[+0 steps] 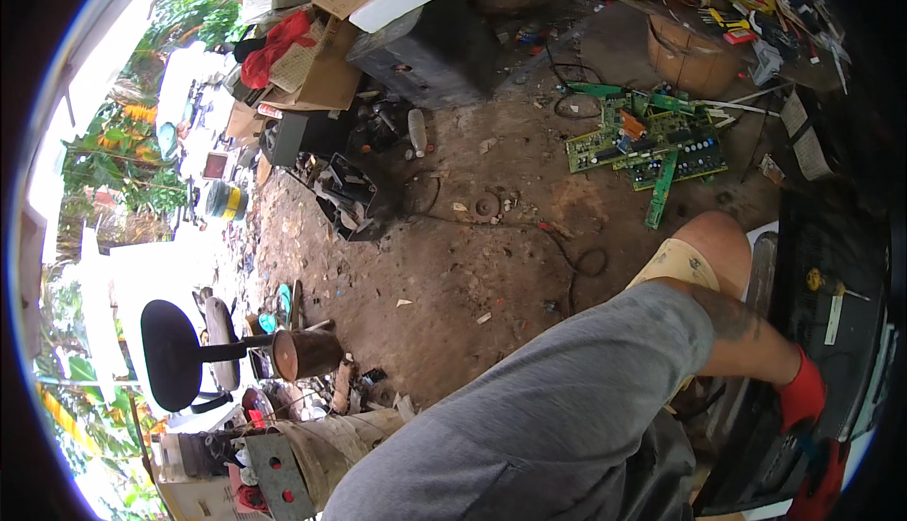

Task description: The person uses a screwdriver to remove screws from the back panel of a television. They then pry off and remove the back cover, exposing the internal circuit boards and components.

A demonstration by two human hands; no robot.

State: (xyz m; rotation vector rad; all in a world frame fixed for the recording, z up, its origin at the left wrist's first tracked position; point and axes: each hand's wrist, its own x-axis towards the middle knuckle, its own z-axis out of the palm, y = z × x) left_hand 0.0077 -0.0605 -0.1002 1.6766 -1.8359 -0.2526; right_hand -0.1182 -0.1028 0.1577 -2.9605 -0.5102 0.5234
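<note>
Both my hands wear red gloves with dark fingers, at the lower right over a large black panel (756, 460). My left hand (803, 391) reaches across from a grey sleeve, its fingers bent down and closed near a small dark bluish thing that I cannot make out. Just below it is my right hand (820, 488), dim at the picture's rim, its fingers hidden. Farther up the panel lies a screwdriver (824, 282) with a yellow and black handle, beside a pale label strip (832, 320). My bare knee (715, 239) shows left of the panel.
Green circuit boards (652, 143) lie piled on the dirt floor beyond my knee. Hand tools cover a surface above a round brown tub (690, 56). A cable (567, 261) crosses the ground. Boxes (326, 63), a black bin (345, 195) and a chair (172, 356) stand leftward.
</note>
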